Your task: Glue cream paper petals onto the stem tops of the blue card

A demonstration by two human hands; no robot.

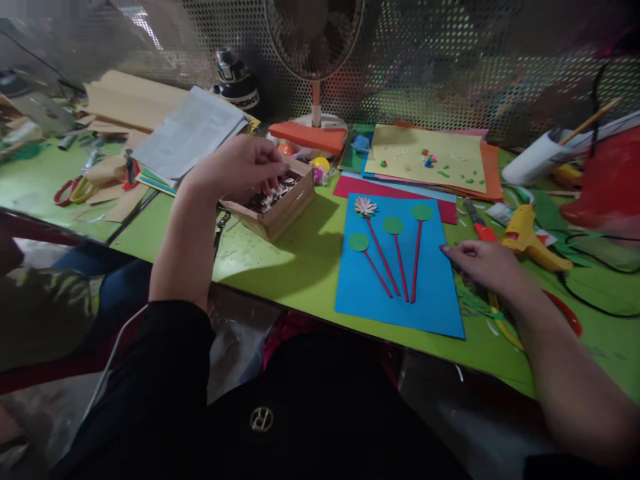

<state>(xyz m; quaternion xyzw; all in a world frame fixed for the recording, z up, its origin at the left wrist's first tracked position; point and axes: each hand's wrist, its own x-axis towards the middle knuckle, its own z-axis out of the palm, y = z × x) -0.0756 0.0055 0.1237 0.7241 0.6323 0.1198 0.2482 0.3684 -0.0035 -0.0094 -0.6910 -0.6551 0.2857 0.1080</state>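
Observation:
My left hand (250,167) hovers over a small wooden box (290,207) filled with curled pale and brown scraps (276,195). Its fingers are bent together, and what they hold, if anything, is too small to make out. A blue sheet of paper (365,293) lies in front of me. On it are red stems (418,260), green paper circles (393,226) and one pale petalled flower (366,206) at the top left. At the sheet's right edge, my right hand (480,263) is closed, thumb and finger pinching the border.
A yellow glue gun (530,233) and red-handled scissors (565,312) lie to the right. Behind are a pale yellow sheet (423,157) with small bits, a fan (316,100) and a black bottle (237,83). Grey sheets (193,137) and more scissors (75,190) lie left.

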